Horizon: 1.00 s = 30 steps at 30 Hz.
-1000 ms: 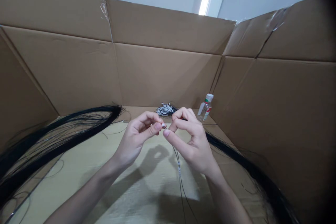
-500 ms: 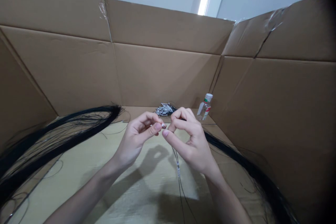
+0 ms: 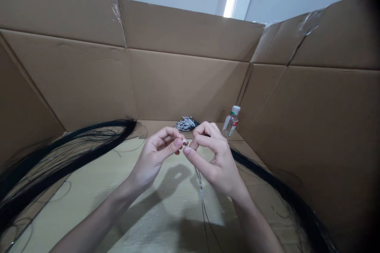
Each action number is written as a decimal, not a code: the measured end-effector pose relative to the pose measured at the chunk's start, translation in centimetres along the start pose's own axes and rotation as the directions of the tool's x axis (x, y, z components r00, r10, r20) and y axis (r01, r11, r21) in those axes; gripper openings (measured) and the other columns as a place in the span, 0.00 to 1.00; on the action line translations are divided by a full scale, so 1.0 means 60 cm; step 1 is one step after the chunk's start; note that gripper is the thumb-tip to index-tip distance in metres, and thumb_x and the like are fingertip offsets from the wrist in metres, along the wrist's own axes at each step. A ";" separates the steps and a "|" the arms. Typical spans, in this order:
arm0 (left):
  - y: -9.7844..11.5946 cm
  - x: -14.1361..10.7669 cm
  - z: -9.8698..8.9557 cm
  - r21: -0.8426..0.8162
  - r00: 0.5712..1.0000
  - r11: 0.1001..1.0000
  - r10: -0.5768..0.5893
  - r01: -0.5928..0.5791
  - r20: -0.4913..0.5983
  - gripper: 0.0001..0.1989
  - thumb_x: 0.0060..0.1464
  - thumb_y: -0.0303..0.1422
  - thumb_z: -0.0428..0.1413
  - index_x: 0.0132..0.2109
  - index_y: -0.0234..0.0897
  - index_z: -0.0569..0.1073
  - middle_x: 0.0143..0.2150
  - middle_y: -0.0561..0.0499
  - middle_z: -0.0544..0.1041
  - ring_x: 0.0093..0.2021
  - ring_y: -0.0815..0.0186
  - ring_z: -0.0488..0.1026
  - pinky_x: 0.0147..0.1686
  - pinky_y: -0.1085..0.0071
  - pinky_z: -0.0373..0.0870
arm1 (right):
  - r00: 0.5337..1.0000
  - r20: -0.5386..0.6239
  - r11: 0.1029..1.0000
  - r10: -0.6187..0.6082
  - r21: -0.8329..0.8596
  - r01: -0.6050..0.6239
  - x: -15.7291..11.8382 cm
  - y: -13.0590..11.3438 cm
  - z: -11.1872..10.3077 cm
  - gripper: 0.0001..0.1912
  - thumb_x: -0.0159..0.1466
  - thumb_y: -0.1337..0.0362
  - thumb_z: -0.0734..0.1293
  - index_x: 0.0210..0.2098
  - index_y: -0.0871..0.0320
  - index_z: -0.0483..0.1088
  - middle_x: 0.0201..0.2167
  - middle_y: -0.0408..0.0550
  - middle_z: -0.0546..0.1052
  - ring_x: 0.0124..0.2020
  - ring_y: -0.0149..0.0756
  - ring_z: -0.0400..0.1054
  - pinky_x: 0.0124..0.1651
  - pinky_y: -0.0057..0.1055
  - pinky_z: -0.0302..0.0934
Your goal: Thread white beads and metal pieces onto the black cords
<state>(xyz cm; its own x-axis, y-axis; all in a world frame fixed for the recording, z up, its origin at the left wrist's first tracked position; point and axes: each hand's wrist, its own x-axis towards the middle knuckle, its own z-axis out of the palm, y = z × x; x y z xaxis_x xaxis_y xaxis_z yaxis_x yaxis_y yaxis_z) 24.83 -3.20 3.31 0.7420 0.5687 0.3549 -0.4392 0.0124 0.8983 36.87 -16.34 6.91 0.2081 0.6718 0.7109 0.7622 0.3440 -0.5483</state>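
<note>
Between thumb and forefinger, my left hand [image 3: 157,154] pinches a small white connector [image 3: 184,141]. My right hand [image 3: 215,156] faces it, its thumb and forefinger pinched on the thin dark wires [image 3: 197,174] right beside the connector. The wires hang from under my right fingers toward the near edge. Partway down, small white pieces [image 3: 202,193] sit on them. Fingertips hide how the wire ends meet the connector.
Cardboard walls [image 3: 190,83] surround the yellowish work surface [image 3: 118,189]. A black wire bundle [image 3: 97,148] curves along the left, another [image 3: 276,182] along the right. White-tipped wire ends [image 3: 186,123] lie at the back, near a clear bottle [image 3: 231,121] with a white cap.
Both hands keep nearly the same place and pinch. The white connector has turned slightly between the fingertips; the hanging wires have barely shifted.
</note>
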 end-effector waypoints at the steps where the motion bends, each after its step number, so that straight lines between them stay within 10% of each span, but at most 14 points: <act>1: 0.000 0.000 0.000 0.002 1.000 1.000 0.001 -0.001 0.003 0.09 0.59 0.39 0.68 0.39 0.39 0.79 0.38 0.53 0.78 0.37 0.70 0.72 0.40 0.76 0.70 | 1.000 0.002 1.000 0.000 0.003 0.000 0.000 0.001 0.000 0.11 0.67 0.69 0.69 0.28 0.56 0.69 0.34 0.44 0.68 0.41 0.38 0.62 0.46 0.39 0.57; 30: 0.005 0.000 0.006 -0.064 0.997 0.995 -0.079 0.078 -0.013 0.12 0.55 0.41 0.71 0.38 0.40 0.79 0.37 0.54 0.78 0.37 0.70 0.71 0.38 0.76 0.69 | 0.999 -0.027 1.000 -0.024 -0.004 0.024 -0.001 0.002 0.004 0.11 0.68 0.70 0.68 0.29 0.57 0.68 0.35 0.43 0.67 0.42 0.36 0.62 0.47 0.36 0.56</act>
<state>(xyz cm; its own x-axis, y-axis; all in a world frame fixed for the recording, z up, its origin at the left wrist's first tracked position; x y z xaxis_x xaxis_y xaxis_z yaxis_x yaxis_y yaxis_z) 24.87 -3.53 3.66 0.7676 0.5766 0.2799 -0.4119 0.1093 0.9046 36.81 -16.17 6.73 0.2061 0.6455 0.7354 0.7697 0.3571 -0.5291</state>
